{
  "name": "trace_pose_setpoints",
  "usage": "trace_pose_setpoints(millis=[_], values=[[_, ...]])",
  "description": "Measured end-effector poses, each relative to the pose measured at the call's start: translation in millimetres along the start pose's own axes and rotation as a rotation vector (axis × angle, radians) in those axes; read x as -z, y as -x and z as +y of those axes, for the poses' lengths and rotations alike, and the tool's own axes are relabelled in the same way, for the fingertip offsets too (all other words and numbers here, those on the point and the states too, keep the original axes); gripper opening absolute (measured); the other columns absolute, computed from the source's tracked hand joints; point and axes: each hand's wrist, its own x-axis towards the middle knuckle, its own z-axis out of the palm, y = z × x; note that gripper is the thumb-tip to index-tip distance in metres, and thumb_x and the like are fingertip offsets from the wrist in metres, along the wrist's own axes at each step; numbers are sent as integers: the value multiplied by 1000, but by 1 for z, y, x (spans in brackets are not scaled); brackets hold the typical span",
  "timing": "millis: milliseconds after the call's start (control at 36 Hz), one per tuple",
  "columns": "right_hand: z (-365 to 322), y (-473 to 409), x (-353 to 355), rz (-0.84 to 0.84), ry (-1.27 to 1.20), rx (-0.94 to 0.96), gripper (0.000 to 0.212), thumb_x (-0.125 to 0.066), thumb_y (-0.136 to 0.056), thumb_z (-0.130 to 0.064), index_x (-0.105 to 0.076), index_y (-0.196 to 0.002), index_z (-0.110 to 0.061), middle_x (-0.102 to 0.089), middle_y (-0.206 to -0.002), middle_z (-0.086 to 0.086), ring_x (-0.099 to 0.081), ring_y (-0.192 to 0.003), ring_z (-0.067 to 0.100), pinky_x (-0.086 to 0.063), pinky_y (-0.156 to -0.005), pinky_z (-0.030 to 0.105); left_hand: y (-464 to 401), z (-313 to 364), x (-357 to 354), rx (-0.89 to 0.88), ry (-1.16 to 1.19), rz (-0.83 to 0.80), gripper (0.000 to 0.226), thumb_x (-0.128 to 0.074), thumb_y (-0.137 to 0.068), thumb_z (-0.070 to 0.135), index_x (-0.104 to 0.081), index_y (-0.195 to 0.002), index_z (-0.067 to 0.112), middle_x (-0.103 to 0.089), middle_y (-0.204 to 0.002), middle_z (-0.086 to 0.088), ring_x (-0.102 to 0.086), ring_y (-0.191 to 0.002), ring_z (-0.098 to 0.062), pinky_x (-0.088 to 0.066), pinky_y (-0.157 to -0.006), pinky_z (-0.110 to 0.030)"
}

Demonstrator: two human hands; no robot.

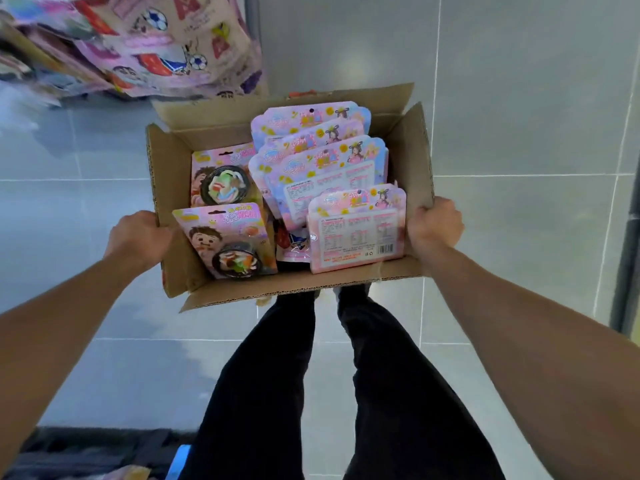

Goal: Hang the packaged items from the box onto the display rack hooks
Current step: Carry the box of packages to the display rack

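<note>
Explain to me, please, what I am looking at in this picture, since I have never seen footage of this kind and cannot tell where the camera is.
There is no machine here. The camera sits on a person's head and looks down, so you see their own arms and dark-trousered legs above a grey tiled floor. The left hand and the right hand grip opposite sides of an open cardboard box, carried in front of the body. Inside lie packaged items: pink cards, some face up with a toy bowl under a clear bubble, others showing printed backs. At top left, blurred, more packets hang on the display rack. Nothing from the box is being hung at this moment.
</note>
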Motion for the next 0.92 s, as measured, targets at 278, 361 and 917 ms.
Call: trace_pose_setpoints(millis=[278, 361, 917], values=[[-20, 57, -87, -50, 33, 48, 29, -49, -94, -17, -67, -111, -2, -69, -111, 22, -63, -106, 41, -46, -80, 35, -29, -103, -25, 68, -38, 8, 42, -53, -98, 34, -68, -107, -4, -66, -110, -32, -59, -96, -49, -49, -81, -46], [-33, 75, -107, -42, 66, 39, 28, -49, -96, -16, -68, -110, -1, -70, -111, 22, -63, -106, 41, -44, -79, 34, -50, -128, -24, 55, -29, -23, 39, -54, -98, 34, -68, -104, -2, -66, -108, -31, -60, -96, -49, -49, -81, -44], [-169, 223, -263, 127, 59, -96, 30, -53, -95, -16, -69, -109, 4, -67, -111, 31, -61, -107, 48, -47, -91, 44, -221, -303, 38, -90, -2, -16, 44, -43, -100, 40, -68, -116, 8, -68, -117, -22, -63, -105, -43, -52, -88, -43]])
